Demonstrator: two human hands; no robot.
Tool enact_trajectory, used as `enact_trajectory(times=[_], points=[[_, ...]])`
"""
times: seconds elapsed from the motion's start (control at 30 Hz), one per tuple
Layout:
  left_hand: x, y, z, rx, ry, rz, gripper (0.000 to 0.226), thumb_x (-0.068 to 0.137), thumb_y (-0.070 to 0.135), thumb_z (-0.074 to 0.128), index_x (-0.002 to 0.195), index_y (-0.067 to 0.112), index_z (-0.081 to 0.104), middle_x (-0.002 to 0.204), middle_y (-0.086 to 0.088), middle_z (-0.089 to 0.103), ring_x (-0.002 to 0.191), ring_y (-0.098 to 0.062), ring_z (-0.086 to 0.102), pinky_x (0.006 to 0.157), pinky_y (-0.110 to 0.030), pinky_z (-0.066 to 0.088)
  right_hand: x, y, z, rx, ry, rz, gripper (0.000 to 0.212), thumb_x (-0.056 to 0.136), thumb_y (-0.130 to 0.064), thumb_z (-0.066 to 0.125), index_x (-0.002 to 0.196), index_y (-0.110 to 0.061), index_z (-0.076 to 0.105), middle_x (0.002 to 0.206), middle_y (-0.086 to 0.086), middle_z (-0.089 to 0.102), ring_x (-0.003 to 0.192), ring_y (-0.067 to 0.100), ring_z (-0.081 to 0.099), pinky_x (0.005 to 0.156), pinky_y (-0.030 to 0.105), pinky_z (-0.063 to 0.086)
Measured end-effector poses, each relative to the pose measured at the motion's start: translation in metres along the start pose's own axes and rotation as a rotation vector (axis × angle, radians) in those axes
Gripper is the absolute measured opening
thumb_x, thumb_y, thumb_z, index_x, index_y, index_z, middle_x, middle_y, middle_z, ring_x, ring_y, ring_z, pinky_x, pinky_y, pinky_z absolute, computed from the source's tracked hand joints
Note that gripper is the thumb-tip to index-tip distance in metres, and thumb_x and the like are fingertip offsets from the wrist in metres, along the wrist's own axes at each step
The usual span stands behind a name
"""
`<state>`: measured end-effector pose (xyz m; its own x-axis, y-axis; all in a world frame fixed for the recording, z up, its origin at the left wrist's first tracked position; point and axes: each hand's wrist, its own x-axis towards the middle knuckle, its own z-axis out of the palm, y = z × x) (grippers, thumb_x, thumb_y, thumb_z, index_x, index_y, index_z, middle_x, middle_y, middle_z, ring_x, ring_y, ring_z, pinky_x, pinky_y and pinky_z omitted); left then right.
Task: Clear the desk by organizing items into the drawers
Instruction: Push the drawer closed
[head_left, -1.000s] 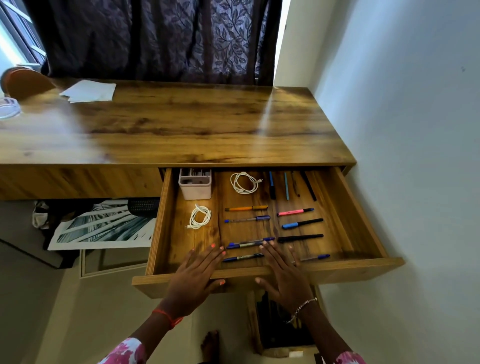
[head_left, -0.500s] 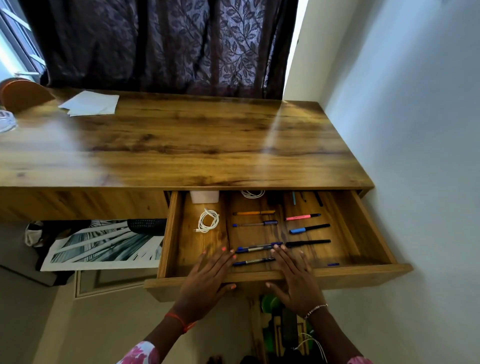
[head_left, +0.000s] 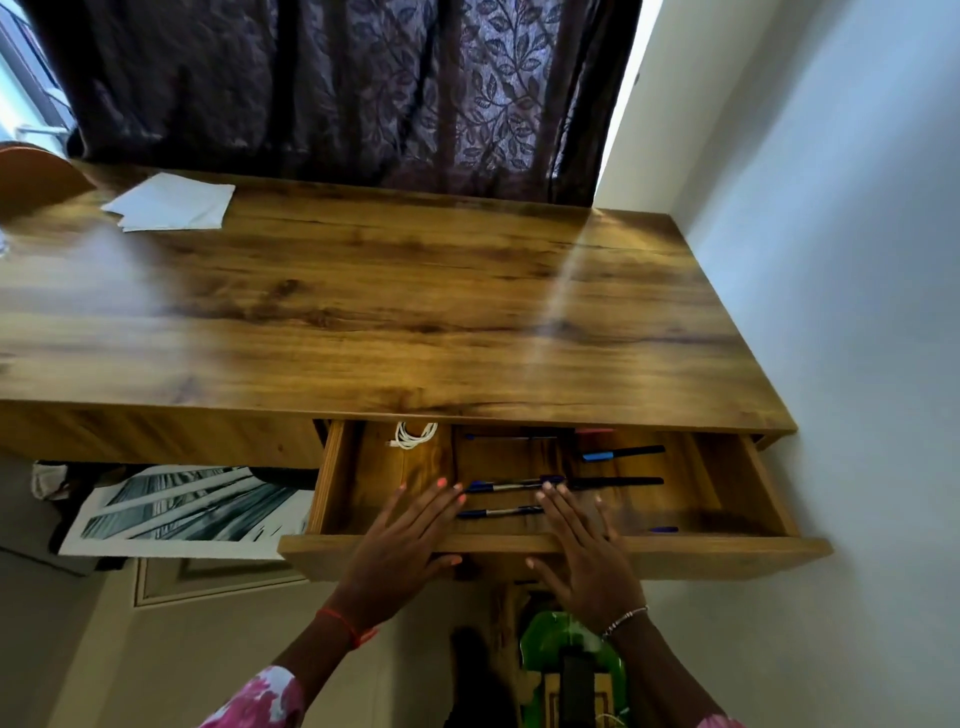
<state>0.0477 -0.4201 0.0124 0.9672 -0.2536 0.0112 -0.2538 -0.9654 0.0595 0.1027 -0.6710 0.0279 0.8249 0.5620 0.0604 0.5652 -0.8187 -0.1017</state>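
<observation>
DESK DRAWER, LOWER CTR OF FRAME: A person's left hand (head_left: 400, 551) and right hand (head_left: 582, 561) are lying flat across the front rim of a partly open wooden drawer (head_left: 701, 551). The fingers are straight and slightly spread, and neither hand is holding anything. Fingertips are reaching over the rim above the drawer floor, w/ thumbs lying against the front panel below.

The drawer is sitting under the right end of a glossy brown wood-grain desk (head_left: 363, 312), its rear part hiding beneath the desktop edge. Inside, a coiled white cable (head_left: 413, 434) is showing at the drawer's upper left, half under the desktop. Two blue-and-silver pens (head_left: 511, 485) are lying crosswise by the fingertips; contact can't be told. A long black pen (head_left: 618, 481) is lying to their right, and a black pen w/ a light-blue cap (head_left: 621, 453) is lying above it. A pink marker (head_left: 595, 431) is peeking out at the desktop edge. A small dark-blue piece (head_left: 663, 529) is sitting at the drawer's lower right, too blurred to ID.

White paper sheets (head_left: 171, 202) are lying on the desktop at upper left. A dark purple leaf-patterned curtain (head_left: 337, 88) is hanging across the top, and a white wall (head_left: 831, 260) is filling the right side. An orange thread band (head_left: 343, 626) is circling the left wrist, a beaded bracelet (head_left: 626, 618) the right. A teal-and-white leaf print (head_left: 176, 514) is lying at lower left.
</observation>
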Motion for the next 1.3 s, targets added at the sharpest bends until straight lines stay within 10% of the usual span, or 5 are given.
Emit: enact_trajectory(times=[0.3, 0.73, 0.9, 1.07, 1.3], points=[[0.039, -0.024, 0.000, 0.047, 0.094, -0.002, 0.061, 0.096, 0.055, 0.015, 0.141, 0.016, 0.025, 0.146, -0.004, 0.034, 0.138, -0.018, 0.027, 0.114, -0.045, 0.011, 0.047, 0.020, 0.004, 0.010, 0.062, -0.054, 0.068, 0.084, -0.053, 0.039, 0.140, -0.016, 0.030, 0.147, 0.002, 0.032, 0.144, 0.005, -0.003, 0.113, 0.038, 0.005], [0.095, -0.052, -0.019, 0.067, 0.044, -0.115, 0.076, 0.090, 0.065, 0.013, 0.138, 0.010, 0.034, 0.148, -0.009, 0.032, 0.143, -0.018, 0.010, 0.110, -0.060, 0.011, 0.105, 0.039, 0.010, -0.091, 0.114, -0.056, 0.071, 0.083, -0.052, 0.037, 0.144, -0.021, 0.019, 0.158, -0.008, 0.002, 0.144, 0.006, -0.007, 0.113, 0.051, -0.006], [0.115, -0.067, -0.027, 0.136, 0.015, -0.086, 0.085, 0.079, 0.073, 0.031, 0.139, 0.013, 0.037, 0.149, -0.010, 0.033, 0.140, -0.026, 0.026, 0.106, -0.067, 0.015, 0.138, 0.052, -0.008, -0.213, 0.127, -0.206, 0.100, 0.056, -0.059, 0.074, 0.139, -0.018, 0.034, 0.146, 0.001, 0.040, 0.136, 0.017, 0.036, 0.110, 0.052, 0.004], [0.123, -0.068, -0.029, 0.095, 0.007, -0.124, 0.077, 0.079, 0.067, 0.033, 0.132, 0.015, 0.051, 0.141, -0.009, 0.048, 0.130, -0.028, 0.045, 0.098, -0.065, 0.037, 0.157, 0.057, -0.013, -0.203, 0.077, -0.250, 0.096, 0.050, -0.059, 0.078, 0.131, -0.017, 0.050, 0.137, 0.001, 0.052, 0.124, 0.019, 0.052, 0.095, 0.052, 0.044], [0.127, -0.063, -0.026, 0.149, 0.191, -0.131, 0.063, 0.072, 0.059, 0.063, 0.119, 0.016, 0.064, 0.129, -0.007, 0.060, 0.119, -0.026, 0.057, 0.088, -0.062, 0.045, 0.157, 0.059, -0.005, -0.198, 0.091, -0.264, 0.067, 0.075, -0.052, 0.052, 0.130, -0.014, 0.051, 0.137, 0.003, 0.052, 0.126, 0.020, 0.050, 0.113, 0.047, 0.020]])
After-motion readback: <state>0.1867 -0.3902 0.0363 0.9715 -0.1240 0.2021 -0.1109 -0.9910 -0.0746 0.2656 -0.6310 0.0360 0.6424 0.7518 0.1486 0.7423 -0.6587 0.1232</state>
